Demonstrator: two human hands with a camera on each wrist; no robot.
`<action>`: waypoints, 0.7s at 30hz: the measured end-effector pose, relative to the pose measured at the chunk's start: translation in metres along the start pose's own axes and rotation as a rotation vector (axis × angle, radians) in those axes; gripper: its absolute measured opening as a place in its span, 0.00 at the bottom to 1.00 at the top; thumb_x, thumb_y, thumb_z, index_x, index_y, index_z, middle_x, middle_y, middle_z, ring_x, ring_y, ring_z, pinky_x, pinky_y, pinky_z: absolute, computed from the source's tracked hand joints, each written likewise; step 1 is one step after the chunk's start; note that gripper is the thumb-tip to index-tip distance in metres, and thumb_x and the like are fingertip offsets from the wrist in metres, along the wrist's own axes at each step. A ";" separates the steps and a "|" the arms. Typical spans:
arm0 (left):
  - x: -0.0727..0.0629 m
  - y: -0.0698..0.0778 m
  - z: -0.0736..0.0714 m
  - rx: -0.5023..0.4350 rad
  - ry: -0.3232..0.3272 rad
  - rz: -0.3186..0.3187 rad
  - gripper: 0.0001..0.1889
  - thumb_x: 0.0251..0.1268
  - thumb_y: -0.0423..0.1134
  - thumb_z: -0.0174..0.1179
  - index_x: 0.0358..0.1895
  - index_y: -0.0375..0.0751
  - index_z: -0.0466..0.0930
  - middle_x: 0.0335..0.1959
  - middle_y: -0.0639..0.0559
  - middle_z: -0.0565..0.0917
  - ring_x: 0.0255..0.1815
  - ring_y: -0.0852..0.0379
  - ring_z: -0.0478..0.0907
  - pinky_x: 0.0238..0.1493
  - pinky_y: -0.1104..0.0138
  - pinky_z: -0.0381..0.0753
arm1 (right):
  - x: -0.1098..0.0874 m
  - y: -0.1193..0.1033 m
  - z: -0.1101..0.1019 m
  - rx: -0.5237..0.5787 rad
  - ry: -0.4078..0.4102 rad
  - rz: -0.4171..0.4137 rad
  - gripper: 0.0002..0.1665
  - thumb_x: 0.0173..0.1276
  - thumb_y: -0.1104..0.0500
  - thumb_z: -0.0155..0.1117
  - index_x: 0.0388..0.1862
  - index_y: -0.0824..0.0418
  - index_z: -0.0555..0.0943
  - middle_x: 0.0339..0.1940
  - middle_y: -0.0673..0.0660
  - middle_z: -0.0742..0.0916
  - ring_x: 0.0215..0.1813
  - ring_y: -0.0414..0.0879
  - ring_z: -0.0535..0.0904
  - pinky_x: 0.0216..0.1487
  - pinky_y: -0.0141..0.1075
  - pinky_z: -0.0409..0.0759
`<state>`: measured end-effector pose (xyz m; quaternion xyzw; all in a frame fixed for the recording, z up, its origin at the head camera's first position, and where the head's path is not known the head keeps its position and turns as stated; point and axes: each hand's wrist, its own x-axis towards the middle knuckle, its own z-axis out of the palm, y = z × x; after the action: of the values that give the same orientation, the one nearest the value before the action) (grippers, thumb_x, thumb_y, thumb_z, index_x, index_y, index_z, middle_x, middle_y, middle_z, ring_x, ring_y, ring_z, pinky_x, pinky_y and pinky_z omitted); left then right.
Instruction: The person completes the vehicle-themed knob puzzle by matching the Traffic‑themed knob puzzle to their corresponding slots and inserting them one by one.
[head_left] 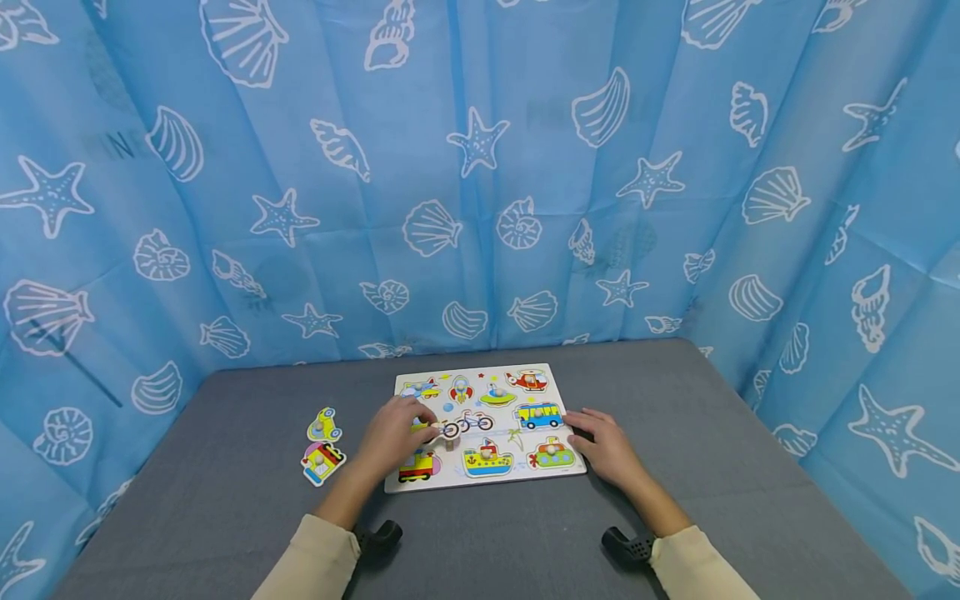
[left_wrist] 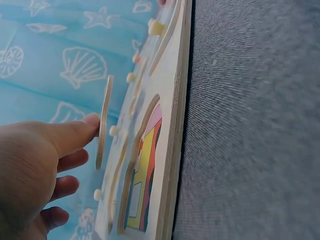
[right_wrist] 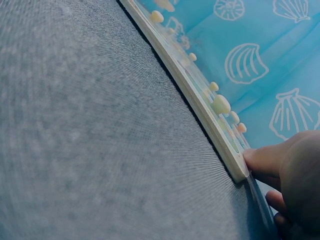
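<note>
My left hand [head_left: 397,435] pinches a thin wooden bicycle puzzle piece [head_left: 449,430] between thumb and fingers, tilted above the puzzle board [head_left: 457,483]. In the left wrist view the piece [left_wrist: 103,122] shows nearly edge-on, apart from the board. A bicycle picture [head_left: 475,421] shows on the board just right of it. The train-shaped recess [left_wrist: 145,175] in the board holds no piece. My right hand [head_left: 609,448] is at the board's right edge, beside the bus piece [head_left: 538,415]. Its thumb [right_wrist: 255,157] touches the board near the corner, with the fingers loosely bent.
Left of the board, a yellow vehicle piece [head_left: 324,425] and a train piece [head_left: 324,463] lie on the grey table [head_left: 495,542]. Several knobbed pieces sit in the board, among them a ship [head_left: 487,460] and a helicopter [head_left: 527,381]. A blue shell-patterned curtain [head_left: 480,250] hangs behind.
</note>
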<state>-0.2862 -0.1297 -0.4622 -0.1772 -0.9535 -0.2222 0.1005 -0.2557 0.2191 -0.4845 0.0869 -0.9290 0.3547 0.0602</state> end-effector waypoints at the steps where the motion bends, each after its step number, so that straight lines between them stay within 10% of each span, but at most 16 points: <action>1: 0.002 0.000 0.001 0.004 0.001 0.005 0.06 0.56 0.46 0.71 0.34 0.52 0.87 0.31 0.63 0.77 0.39 0.59 0.72 0.42 0.62 0.74 | 0.000 0.000 0.000 0.000 -0.001 0.001 0.22 0.68 0.65 0.63 0.61 0.65 0.78 0.63 0.62 0.79 0.70 0.63 0.63 0.65 0.63 0.60; 21: 0.028 0.015 0.024 0.031 -0.057 0.022 0.05 0.59 0.47 0.69 0.33 0.52 0.86 0.30 0.62 0.75 0.37 0.59 0.72 0.43 0.61 0.74 | 0.002 0.003 0.001 0.002 -0.008 -0.001 0.23 0.68 0.65 0.63 0.62 0.65 0.78 0.63 0.63 0.79 0.71 0.63 0.62 0.65 0.63 0.59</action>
<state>-0.3088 -0.0976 -0.4694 -0.1923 -0.9573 -0.2010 0.0783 -0.2578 0.2203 -0.4866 0.0887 -0.9289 0.3552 0.0568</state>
